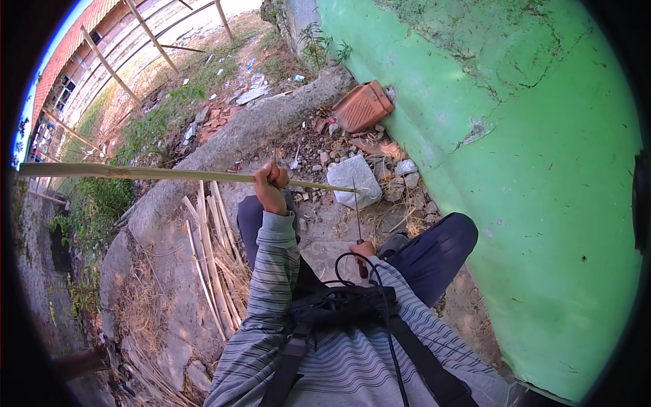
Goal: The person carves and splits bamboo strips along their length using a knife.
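Note:
My left hand [271, 188] is wrapped round a long split bamboo strip [135, 173], which runs from the far left edge across to a pale stone block [359, 171]. The strip's right end rests on or just above the block; I cannot tell which. In my right hand [363, 251], low between my knees, is the brown handle of a long-bladed knife [358, 216]. Its thin dark blade points away from me, seen nearly edge-on. Near the tip it crosses the strip's end at the block; whether it touches the bamboo is unclear.
Split bamboo strips [213, 261] lie in a pile left of my legs. A green wall [542, 183] rises close on the right. Rubble and an orange clay tile [364, 106] sit beyond the block. A low concrete ridge [230, 129] curves along the left. A black cable [386, 319] hangs before me.

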Motion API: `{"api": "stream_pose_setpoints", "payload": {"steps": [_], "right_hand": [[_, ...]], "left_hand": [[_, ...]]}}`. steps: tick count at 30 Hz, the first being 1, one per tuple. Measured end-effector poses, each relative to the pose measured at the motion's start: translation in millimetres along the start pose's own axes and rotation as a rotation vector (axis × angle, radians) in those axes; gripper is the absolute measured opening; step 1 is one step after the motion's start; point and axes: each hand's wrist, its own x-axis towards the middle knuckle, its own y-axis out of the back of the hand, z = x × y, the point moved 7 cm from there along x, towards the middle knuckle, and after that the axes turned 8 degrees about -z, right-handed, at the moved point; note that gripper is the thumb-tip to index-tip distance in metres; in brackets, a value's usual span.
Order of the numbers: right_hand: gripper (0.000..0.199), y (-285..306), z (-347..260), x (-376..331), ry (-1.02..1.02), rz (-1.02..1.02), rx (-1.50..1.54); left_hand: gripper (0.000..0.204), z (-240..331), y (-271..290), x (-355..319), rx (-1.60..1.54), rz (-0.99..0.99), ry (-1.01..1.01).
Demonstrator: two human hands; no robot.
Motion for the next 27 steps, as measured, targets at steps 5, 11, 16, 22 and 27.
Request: {"api": "stream_pose_setpoints", "payload": {"steps": [5,11,16,22,27], "right_hand": [[0.028,-18,-8,-3,0.045,-0.057,0.253],[0.026,5,-54,-56,0.257,0.157,-0.078],[0.021,-9,-7,-22,-0.03,-0.118,0.094],[0.026,-28,-34,-32,0.149,-0.068,0.158],[0.031,-6,0,-5,0.058,0.025,0.026]], "left_hand": [[0.039,-2,1,-1,0.019,-0.026,0.012],[0.038,-1,12,-5,0.047,-0.017,0.004],[0.039,-1,7,-5,0.013,-0.015,0.018],[0.039,0,17,-7,0.018,-0.014,0.018],[0.039,-3,-15,2,0.001,-0.052,0.016]]}}
